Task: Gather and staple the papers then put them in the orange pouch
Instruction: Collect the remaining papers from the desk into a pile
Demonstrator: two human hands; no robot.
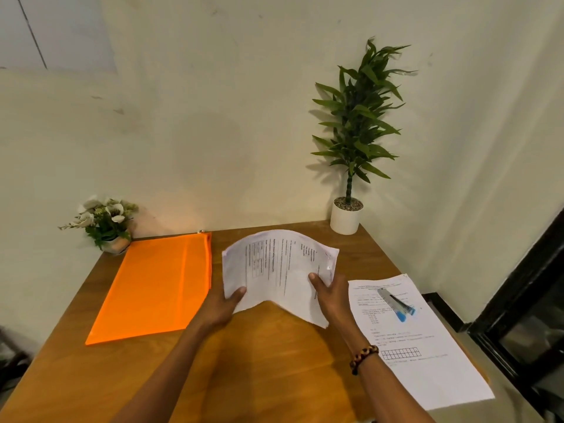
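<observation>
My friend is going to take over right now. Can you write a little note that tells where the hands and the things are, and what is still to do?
Left hand: holds the near left edge of the bunch of papers, thumb on top.
Right hand: holds the right side of the same bunch, which is lifted and bowed over the table.
Orange pouch: flat on the table to the left.
Stapler: lies on a loose sheet to the right.
Done: some papers gathered in the hands. Whether they are stapled, I cannot tell.
Left: add the loose sheet, staple if needed, slide all into the pouch.
</observation>
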